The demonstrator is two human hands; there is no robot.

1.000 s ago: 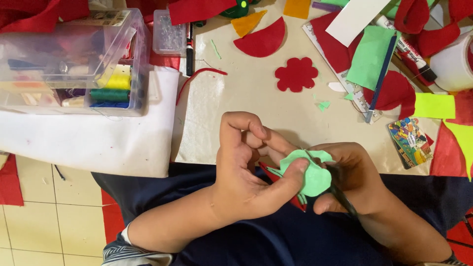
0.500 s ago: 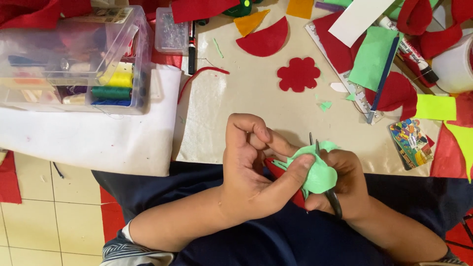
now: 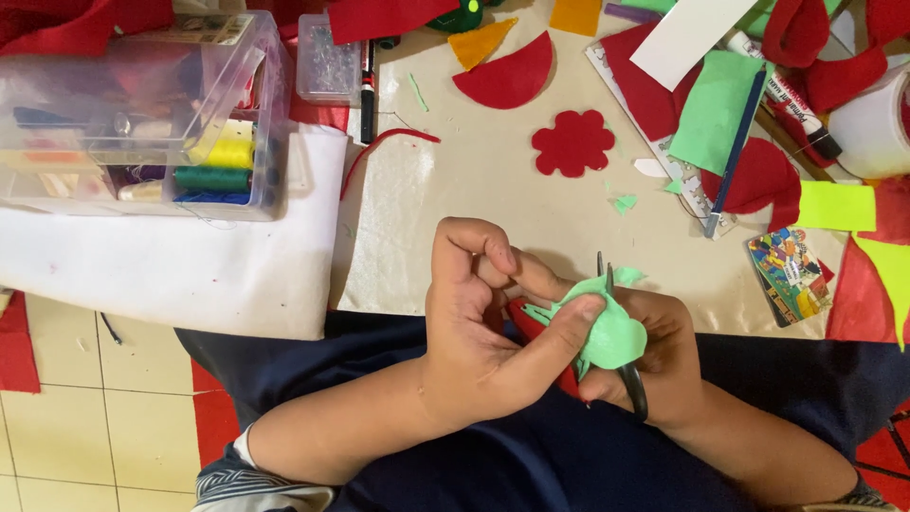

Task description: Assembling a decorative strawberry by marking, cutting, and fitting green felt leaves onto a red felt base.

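Observation:
My left hand (image 3: 483, 332) pinches a light green felt piece (image 3: 607, 327) between thumb and fingers, just above my lap. My right hand (image 3: 664, 365) grips a pair of scissors (image 3: 626, 379) with black and red handles; the blade tips stick up past the green piece's top edge. A small green scrap (image 3: 627, 276) lies on the cream mat right beside the blades. Both hands are close together at the near edge of the mat.
A red felt flower (image 3: 573, 142) and red half-circle (image 3: 507, 74) lie on the cream mat (image 3: 445, 180). A clear plastic box (image 3: 142, 114) with thread spools stands far left on white cloth. Felt sheets, a blue pencil (image 3: 732, 152), a tape roll (image 3: 877, 123) crowd the right.
The hands shifted slightly right and the green piece turned a little in my left hand; the scissor blades now poke up above its top edge.

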